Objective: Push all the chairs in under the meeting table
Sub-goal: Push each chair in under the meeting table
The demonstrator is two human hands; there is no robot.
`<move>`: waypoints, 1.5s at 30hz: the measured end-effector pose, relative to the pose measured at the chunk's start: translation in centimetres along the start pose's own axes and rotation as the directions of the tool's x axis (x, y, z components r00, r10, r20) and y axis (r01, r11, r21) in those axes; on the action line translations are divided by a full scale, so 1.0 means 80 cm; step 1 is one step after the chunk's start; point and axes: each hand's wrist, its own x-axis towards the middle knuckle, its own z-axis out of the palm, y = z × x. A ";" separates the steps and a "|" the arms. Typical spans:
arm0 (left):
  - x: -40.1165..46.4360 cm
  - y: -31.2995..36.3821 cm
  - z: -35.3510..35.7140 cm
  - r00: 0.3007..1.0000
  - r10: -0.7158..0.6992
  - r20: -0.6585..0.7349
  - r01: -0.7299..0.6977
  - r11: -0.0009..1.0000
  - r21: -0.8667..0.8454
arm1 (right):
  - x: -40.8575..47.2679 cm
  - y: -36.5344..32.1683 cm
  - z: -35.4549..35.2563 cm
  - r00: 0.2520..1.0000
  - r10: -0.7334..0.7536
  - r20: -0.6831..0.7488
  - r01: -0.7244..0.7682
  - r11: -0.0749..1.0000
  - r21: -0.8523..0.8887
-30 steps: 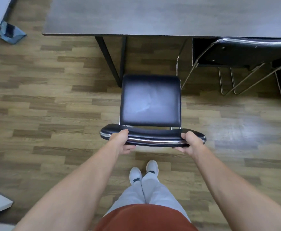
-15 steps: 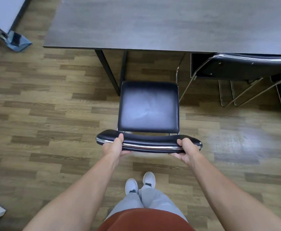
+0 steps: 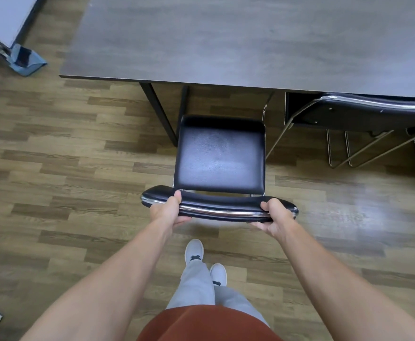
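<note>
Left hand and right hand each curl round the backrest of the black padded chrome-framed chair. Its seat stands just short of the dark grey wood-grain desk; pushing under not yet done. Second black chair at right looks already tucked in.

Bright even light, floor glare at right, wide-angle bending, slight blur at edges.
</note>
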 end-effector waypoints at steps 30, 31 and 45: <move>0.088 0.241 0.091 0.983 -0.095 0.159 0.065 0.981 0.181 | 0.068 -0.186 0.147 0.999 0.026 -0.024 -0.027 0.999 -0.021; 0.089 0.246 0.093 0.982 -0.099 0.161 0.070 0.981 0.181 | 0.071 -0.190 0.150 0.999 0.030 -0.025 -0.031 0.999 -0.023; 0.109 0.289 0.130 0.989 -0.084 0.124 0.060 0.980 0.191 | 0.089 -0.244 0.171 0.999 0.032 -0.012 -0.032 0.999 -0.012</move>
